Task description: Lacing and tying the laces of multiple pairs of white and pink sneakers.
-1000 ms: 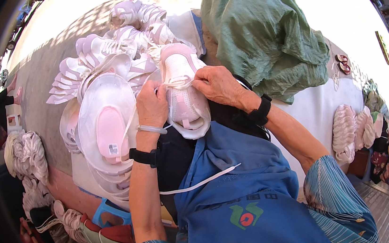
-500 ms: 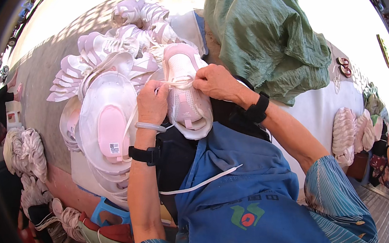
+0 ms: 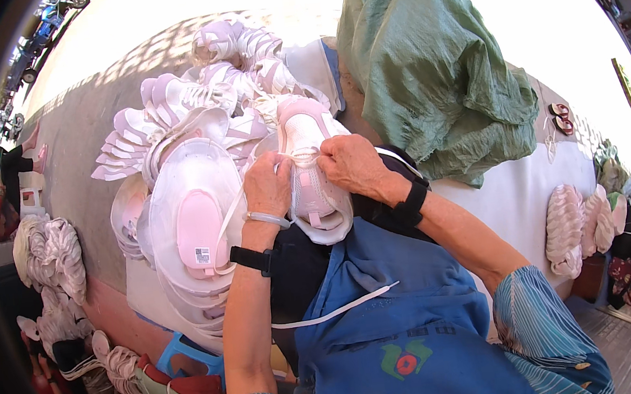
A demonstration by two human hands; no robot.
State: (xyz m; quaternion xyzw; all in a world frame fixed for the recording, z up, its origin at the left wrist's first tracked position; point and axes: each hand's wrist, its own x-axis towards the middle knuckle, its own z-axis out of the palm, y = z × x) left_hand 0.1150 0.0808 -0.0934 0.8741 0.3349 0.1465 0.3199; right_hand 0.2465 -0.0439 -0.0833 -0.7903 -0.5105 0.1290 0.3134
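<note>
**Lace could slip free mid-threading**

Both hands, left hand [image 3: 268, 183] and right hand [image 3: 350, 164], pinch the white lace [image 3: 303, 154] on one pink shoe [image 3: 313, 174] held over the lap. A loose grip could let it pull out. A second lace [image 3: 335, 312] dangles below; stacked shoes [image 3: 190, 172] are too many to count.

sunlit grey pavement [image 3: 73, 157] beside a bright white table [image 3: 516, 199].
</note>
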